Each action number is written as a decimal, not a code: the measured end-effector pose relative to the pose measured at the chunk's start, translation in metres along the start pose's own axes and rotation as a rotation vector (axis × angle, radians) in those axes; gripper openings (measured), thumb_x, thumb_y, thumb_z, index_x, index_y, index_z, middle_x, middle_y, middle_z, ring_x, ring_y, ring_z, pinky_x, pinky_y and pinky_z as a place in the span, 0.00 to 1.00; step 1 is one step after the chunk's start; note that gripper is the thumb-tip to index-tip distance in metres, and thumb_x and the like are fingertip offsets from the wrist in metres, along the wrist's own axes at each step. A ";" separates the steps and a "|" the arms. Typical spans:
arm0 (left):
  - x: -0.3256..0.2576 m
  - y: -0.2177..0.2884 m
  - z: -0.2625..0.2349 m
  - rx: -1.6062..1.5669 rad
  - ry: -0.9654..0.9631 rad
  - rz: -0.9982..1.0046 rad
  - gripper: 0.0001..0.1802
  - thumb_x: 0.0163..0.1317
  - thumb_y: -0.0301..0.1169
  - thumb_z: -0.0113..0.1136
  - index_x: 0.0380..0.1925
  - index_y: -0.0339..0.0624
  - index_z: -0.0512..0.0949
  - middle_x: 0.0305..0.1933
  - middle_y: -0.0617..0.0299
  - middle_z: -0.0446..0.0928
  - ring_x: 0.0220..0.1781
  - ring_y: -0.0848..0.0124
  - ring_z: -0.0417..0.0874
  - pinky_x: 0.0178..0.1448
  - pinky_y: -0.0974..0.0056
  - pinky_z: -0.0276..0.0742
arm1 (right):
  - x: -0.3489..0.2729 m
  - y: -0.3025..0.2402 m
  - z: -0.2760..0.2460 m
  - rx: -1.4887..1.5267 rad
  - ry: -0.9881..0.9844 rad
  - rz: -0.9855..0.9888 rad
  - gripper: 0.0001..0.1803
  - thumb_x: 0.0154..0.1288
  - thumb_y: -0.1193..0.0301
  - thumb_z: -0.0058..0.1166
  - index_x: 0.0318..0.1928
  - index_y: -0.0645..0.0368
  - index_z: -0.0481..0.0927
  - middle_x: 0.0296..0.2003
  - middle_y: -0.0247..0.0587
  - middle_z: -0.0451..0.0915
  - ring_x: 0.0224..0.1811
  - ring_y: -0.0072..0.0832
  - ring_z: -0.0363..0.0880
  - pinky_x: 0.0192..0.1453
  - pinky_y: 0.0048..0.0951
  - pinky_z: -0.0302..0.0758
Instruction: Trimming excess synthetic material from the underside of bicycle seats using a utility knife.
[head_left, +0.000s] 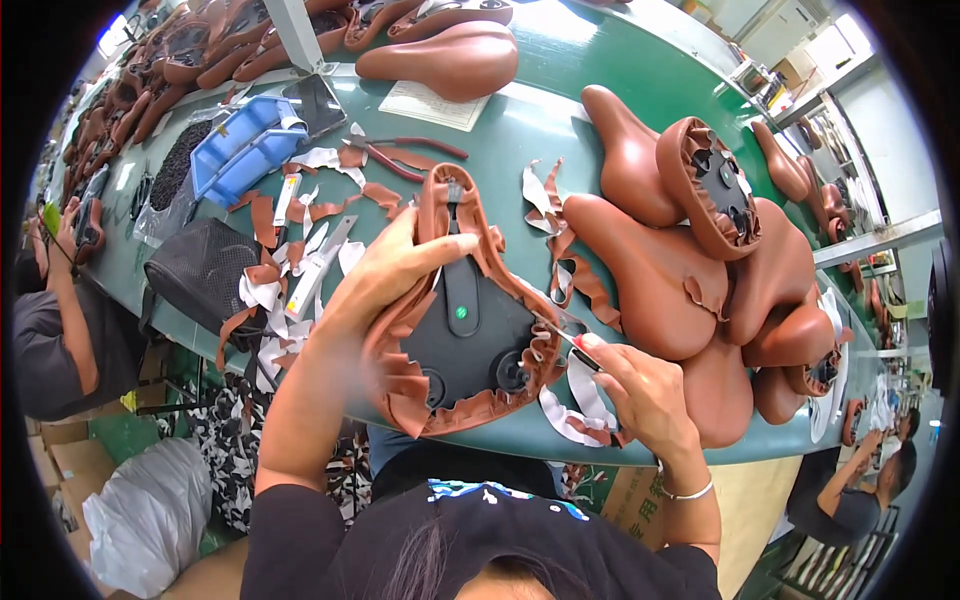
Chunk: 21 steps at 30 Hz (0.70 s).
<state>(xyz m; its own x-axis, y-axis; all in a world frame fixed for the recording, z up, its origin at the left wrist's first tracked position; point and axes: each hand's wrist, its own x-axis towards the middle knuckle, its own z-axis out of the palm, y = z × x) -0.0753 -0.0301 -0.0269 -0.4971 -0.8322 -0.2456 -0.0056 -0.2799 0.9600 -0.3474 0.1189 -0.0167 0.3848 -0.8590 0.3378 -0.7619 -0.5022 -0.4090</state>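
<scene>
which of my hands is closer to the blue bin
Left. Your left hand grips the upturned bike seat, below and right of the blue bin in the picture; your right hand, holding a small tool at the seat's right edge, is farther right and lower.

Blue plastic bin on the green surface, clear bag of small black pieces just beside it, black mesh pouch near the front edge, red-handled pincers, paper sheet, crumpled white plastic sack by cardboard boxes below.
</scene>
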 end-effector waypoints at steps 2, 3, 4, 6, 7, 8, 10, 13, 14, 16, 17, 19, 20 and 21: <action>0.004 0.001 0.000 0.135 0.088 -0.044 0.37 0.55 0.45 0.63 0.58 0.31 0.65 0.50 0.52 0.74 0.52 0.67 0.75 0.58 0.64 0.68 | 0.002 0.004 -0.003 -0.128 -0.075 -0.013 0.30 0.56 0.75 0.56 0.61 0.47 0.71 0.27 0.35 0.75 0.22 0.34 0.74 0.25 0.33 0.72; 0.003 0.007 0.003 0.218 0.105 -0.054 0.36 0.54 0.46 0.62 0.57 0.32 0.65 0.48 0.53 0.74 0.49 0.67 0.75 0.56 0.64 0.68 | 0.003 0.006 -0.004 -0.257 -0.152 -0.024 0.30 0.57 0.74 0.54 0.62 0.45 0.71 0.25 0.35 0.72 0.20 0.33 0.72 0.23 0.34 0.71; 0.001 0.012 0.005 0.300 0.123 -0.066 0.36 0.54 0.47 0.60 0.55 0.32 0.66 0.46 0.54 0.73 0.46 0.68 0.74 0.54 0.64 0.69 | 0.002 0.006 -0.004 -0.289 -0.185 -0.003 0.32 0.57 0.72 0.54 0.64 0.44 0.68 0.24 0.38 0.69 0.18 0.35 0.70 0.21 0.38 0.69; -0.005 0.016 0.008 0.339 0.172 -0.065 0.33 0.54 0.45 0.59 0.54 0.32 0.68 0.45 0.56 0.73 0.46 0.69 0.73 0.53 0.65 0.68 | -0.017 -0.005 0.007 -0.273 -0.231 0.100 0.32 0.57 0.71 0.54 0.65 0.44 0.67 0.24 0.41 0.70 0.18 0.37 0.71 0.21 0.40 0.69; -0.010 0.015 0.009 0.379 0.219 -0.062 0.29 0.55 0.42 0.58 0.52 0.32 0.70 0.45 0.57 0.73 0.45 0.71 0.72 0.52 0.66 0.67 | -0.029 -0.014 0.016 -0.259 -0.274 0.204 0.33 0.57 0.70 0.54 0.66 0.45 0.65 0.25 0.44 0.70 0.18 0.39 0.73 0.21 0.41 0.69; -0.016 0.006 0.010 0.310 0.281 0.019 0.30 0.53 0.43 0.58 0.51 0.32 0.70 0.41 0.59 0.72 0.44 0.72 0.71 0.51 0.66 0.67 | -0.041 -0.023 0.028 -0.176 -0.265 0.269 0.35 0.58 0.71 0.54 0.67 0.46 0.62 0.24 0.47 0.70 0.19 0.42 0.74 0.20 0.43 0.69; -0.024 0.004 0.020 0.264 0.320 0.036 0.29 0.54 0.42 0.58 0.50 0.32 0.70 0.41 0.60 0.71 0.43 0.72 0.70 0.51 0.67 0.66 | -0.055 -0.053 0.039 -0.121 -0.159 0.462 0.33 0.62 0.73 0.53 0.67 0.49 0.61 0.25 0.51 0.73 0.21 0.48 0.75 0.23 0.47 0.70; -0.053 -0.027 0.015 0.028 0.523 0.116 0.27 0.57 0.39 0.60 0.49 0.31 0.67 0.39 0.61 0.70 0.39 0.75 0.70 0.45 0.69 0.68 | -0.064 -0.082 0.058 0.124 -0.028 0.533 0.30 0.66 0.72 0.50 0.68 0.52 0.60 0.31 0.54 0.78 0.26 0.53 0.78 0.28 0.47 0.72; -0.060 -0.031 0.018 -0.030 0.540 0.141 0.26 0.58 0.38 0.59 0.50 0.31 0.67 0.39 0.62 0.69 0.39 0.77 0.69 0.45 0.70 0.68 | -0.068 -0.090 0.051 0.070 -0.148 0.600 0.30 0.66 0.72 0.51 0.67 0.54 0.60 0.35 0.53 0.80 0.31 0.52 0.80 0.33 0.44 0.75; -0.075 -0.032 0.019 -0.084 0.573 0.175 0.25 0.60 0.36 0.59 0.51 0.31 0.66 0.39 0.63 0.69 0.38 0.78 0.69 0.44 0.71 0.67 | -0.071 -0.083 0.036 0.232 -0.184 0.667 0.30 0.66 0.72 0.51 0.67 0.55 0.60 0.36 0.53 0.80 0.34 0.50 0.82 0.35 0.43 0.76; -0.077 -0.035 0.018 -0.120 0.575 0.142 0.25 0.60 0.36 0.59 0.51 0.31 0.65 0.40 0.63 0.69 0.39 0.79 0.68 0.44 0.71 0.67 | -0.074 -0.077 0.030 0.385 -0.219 0.740 0.29 0.66 0.73 0.51 0.67 0.56 0.60 0.37 0.54 0.80 0.36 0.48 0.83 0.38 0.42 0.78; -0.078 -0.035 0.021 -0.158 0.572 0.116 0.25 0.61 0.35 0.59 0.52 0.31 0.65 0.40 0.63 0.69 0.39 0.79 0.68 0.44 0.72 0.67 | -0.066 -0.056 0.036 0.532 0.233 0.696 0.27 0.65 0.73 0.55 0.63 0.63 0.63 0.43 0.55 0.80 0.42 0.37 0.84 0.45 0.36 0.80; -0.081 -0.037 0.026 -0.198 0.590 0.136 0.25 0.61 0.36 0.59 0.52 0.31 0.65 0.40 0.63 0.69 0.39 0.79 0.68 0.45 0.72 0.67 | -0.038 -0.059 0.037 0.595 0.358 0.713 0.28 0.63 0.73 0.59 0.61 0.65 0.64 0.46 0.53 0.80 0.43 0.36 0.84 0.45 0.34 0.80; -0.085 -0.038 0.029 -0.236 0.609 0.157 0.25 0.61 0.36 0.59 0.52 0.32 0.65 0.40 0.64 0.69 0.39 0.80 0.67 0.45 0.72 0.66 | -0.018 -0.046 0.046 0.349 0.339 0.451 0.30 0.60 0.73 0.62 0.61 0.64 0.65 0.47 0.52 0.80 0.41 0.34 0.84 0.43 0.32 0.79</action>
<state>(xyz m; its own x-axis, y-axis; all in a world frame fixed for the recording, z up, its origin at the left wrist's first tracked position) -0.0581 0.0648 -0.0390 0.1017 -0.9737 -0.2037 0.2514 -0.1730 0.9523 -0.2956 0.1528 -0.0428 -0.1610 -0.9422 0.2939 -0.5744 -0.1527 -0.8042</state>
